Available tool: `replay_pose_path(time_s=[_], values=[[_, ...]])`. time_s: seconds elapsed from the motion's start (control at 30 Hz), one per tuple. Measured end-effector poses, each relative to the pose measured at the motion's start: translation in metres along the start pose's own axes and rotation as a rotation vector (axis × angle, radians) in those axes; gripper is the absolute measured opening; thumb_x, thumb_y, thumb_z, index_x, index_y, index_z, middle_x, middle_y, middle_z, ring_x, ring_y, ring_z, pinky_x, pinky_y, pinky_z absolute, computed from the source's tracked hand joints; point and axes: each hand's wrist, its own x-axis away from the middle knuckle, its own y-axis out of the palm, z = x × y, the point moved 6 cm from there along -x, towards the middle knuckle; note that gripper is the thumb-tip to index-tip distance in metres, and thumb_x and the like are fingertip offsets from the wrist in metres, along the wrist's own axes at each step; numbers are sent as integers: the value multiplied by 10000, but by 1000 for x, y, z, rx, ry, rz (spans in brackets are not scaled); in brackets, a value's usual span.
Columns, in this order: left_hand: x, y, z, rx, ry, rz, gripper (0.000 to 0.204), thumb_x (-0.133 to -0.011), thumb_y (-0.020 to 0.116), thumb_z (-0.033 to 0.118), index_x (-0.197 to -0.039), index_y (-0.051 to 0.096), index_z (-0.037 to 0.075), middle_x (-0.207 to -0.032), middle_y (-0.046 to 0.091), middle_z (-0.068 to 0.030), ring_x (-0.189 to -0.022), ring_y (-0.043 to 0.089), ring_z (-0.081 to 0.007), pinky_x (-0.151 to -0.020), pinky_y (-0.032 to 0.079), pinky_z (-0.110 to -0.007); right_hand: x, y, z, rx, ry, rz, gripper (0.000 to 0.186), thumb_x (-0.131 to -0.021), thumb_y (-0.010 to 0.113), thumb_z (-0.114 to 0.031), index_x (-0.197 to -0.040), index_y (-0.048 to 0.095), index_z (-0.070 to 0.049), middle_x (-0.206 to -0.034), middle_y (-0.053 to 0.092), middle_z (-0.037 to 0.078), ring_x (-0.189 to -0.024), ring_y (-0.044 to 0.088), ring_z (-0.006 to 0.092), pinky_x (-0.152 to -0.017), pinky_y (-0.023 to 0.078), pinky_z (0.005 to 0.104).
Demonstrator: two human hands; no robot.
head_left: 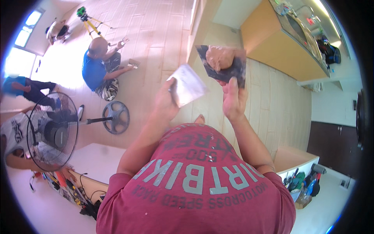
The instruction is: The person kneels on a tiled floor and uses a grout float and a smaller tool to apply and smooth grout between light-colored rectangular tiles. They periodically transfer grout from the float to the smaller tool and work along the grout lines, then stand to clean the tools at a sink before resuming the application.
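Note:
In my right hand [233, 100] is a dark, flat, square plate [237, 70], gripped at its near edge with the thumb on top. A lump of brown putty-like paste [219, 57] sits on the plate, toward its far left. My left hand [167, 102] is closed on a pale, shiny, flat square piece [187, 86], smeared by motion, so its exact kind is unclear. The two pieces are held up side by side with a small gap between them, above the tiled floor [156, 58].
At left a standing fan [54, 130] with a round base [116, 117] is near a white tabletop [97, 156]. A person in blue [93, 70] crouches beyond; others are farther left. A green level on a yellow tripod [89, 24] stands behind. A counter [269, 35] is at right.

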Motion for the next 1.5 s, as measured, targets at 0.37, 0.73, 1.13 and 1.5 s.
replay_pose_path(time_s=[0.37, 0.73, 1.13, 1.5], values=[[19, 18, 15, -62, -111, -170, 486, -1126, 365, 375, -1452, 480, 33, -1340, 624, -153, -1224, 642, -267, -1050, 535, -445, 19, 67, -40, 516, -784, -690, 660, -769, 678, -12, -1407, 616, -168, -1476, 546, 247, -1336, 553, 478, -1103, 491, 507], [25, -8, 26, 15, 3, -49, 461, -1113, 406, 329, -1463, 471, 38, -1371, 621, -137, -1221, 634, -283, -1081, 490, -465, 8, 72, -15, 849, -675, -855, 770, -753, 624, 84, -1470, 565, -193, -1461, 540, 250, -1266, 609, 434, -966, 567, 449], [-10, -20, 40, -209, 100, 53, 408, -1086, 524, 307, -1385, 545, 29, -1292, 652, -105, -1175, 641, -263, -1067, 501, -452, -1, -73, 114, 1105, 102, -459, 376, -1047, 535, -169, -1420, 580, -164, -1220, 705, 169, -1020, 709, 342, -856, 589, 401], [-54, 6, -16, -580, -9, -37, 535, -1119, 411, 377, -1517, 400, 20, -1453, 540, -143, -1317, 563, -297, -1097, 475, -497, 89, -204, 145, -446, 568, 591, 373, -1072, 577, -310, -1291, 599, -9, -1153, 720, 99, -1031, 708, 199, -861, 586, 366]])
